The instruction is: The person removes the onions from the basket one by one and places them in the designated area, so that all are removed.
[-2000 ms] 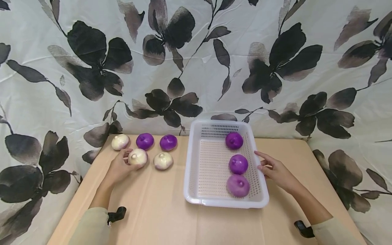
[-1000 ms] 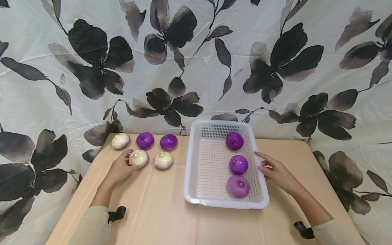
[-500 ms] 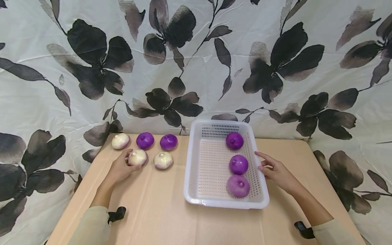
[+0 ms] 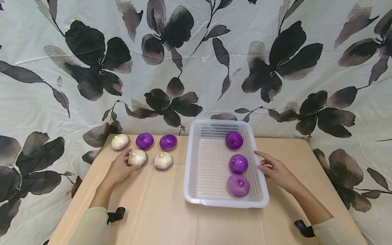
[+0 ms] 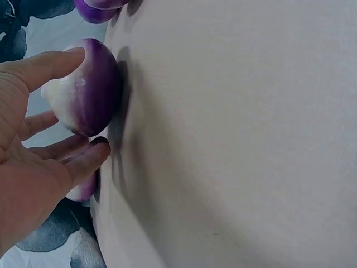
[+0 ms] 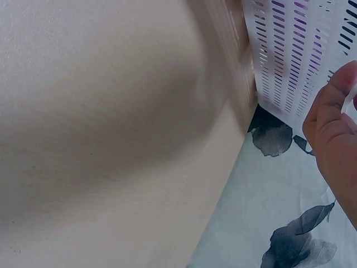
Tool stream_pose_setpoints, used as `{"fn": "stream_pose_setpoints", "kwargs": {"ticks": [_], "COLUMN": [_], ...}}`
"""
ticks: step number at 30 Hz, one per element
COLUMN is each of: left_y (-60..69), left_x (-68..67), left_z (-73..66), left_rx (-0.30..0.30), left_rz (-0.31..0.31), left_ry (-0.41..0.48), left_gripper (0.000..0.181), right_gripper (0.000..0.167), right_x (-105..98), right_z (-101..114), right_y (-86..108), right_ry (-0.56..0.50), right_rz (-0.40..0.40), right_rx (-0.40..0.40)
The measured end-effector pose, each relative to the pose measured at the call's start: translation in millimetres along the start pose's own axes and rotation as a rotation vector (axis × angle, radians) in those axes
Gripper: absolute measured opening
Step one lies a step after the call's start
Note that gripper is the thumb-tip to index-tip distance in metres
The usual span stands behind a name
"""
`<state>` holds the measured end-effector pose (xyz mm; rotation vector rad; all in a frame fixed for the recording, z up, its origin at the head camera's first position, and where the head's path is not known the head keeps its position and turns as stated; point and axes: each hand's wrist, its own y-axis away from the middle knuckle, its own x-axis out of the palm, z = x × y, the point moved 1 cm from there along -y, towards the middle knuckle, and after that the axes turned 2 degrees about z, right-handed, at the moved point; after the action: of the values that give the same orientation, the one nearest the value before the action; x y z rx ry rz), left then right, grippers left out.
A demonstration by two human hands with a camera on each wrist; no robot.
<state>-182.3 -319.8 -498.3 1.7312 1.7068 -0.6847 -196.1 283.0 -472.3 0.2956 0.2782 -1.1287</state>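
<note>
In the head view my left hand (image 4: 120,167) curls round a turnip (image 4: 137,158) that sits pale side up on the table. The left wrist view shows the thumb on the upper side of this turnip (image 5: 92,86), with its purple half against the table and the fingers spread along the other side. My right hand (image 4: 280,174) pinches the right rim of a white perforated plastic basket (image 4: 196,200). Inside the basket, along its right side, lie three turnips, purple side up: a far one (image 4: 234,140), a middle one (image 4: 238,164) and a paler near one (image 4: 238,185).
Close to the left hand stand a pale-topped turnip (image 4: 163,160), another at the back left (image 4: 120,142), and two purple-topped turnips, one (image 4: 145,141) left of the other (image 4: 168,142). A flowered cloth (image 4: 214,68) hangs behind the wooden table (image 4: 159,211).
</note>
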Motion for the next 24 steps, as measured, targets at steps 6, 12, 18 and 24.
{"fn": "stream_pose_setpoints", "kwargs": {"ticks": [6, 12, 18, 24], "left_y": [4.0, 6.8, 7.5, 4.5], "left_x": [-7.3, -18.5, -23.1, -20.6], "left_z": [-9.9, -29.2, -61.4, -99.3], "left_rx": [0.011, 0.075, 0.140, 0.257], "left_rz": [-0.020, -0.067, -0.080, -0.108], "left_ry": [0.016, -0.012, 0.029, -0.002], "left_gripper": [0.088, 0.087, 0.084, 0.078], "right_gripper": [0.061, 0.060, 0.060, 0.059], "right_x": [0, -1, -1, -1], "right_z": [1, 0, 0, -2], "right_y": [0.2, -0.2, -1.3, -1.6], "right_ry": [0.003, 0.009, 0.004, 0.002], "right_rz": [0.003, 0.007, 0.005, 0.009], "right_rx": [0.017, 0.017, 0.010, 0.000]}}
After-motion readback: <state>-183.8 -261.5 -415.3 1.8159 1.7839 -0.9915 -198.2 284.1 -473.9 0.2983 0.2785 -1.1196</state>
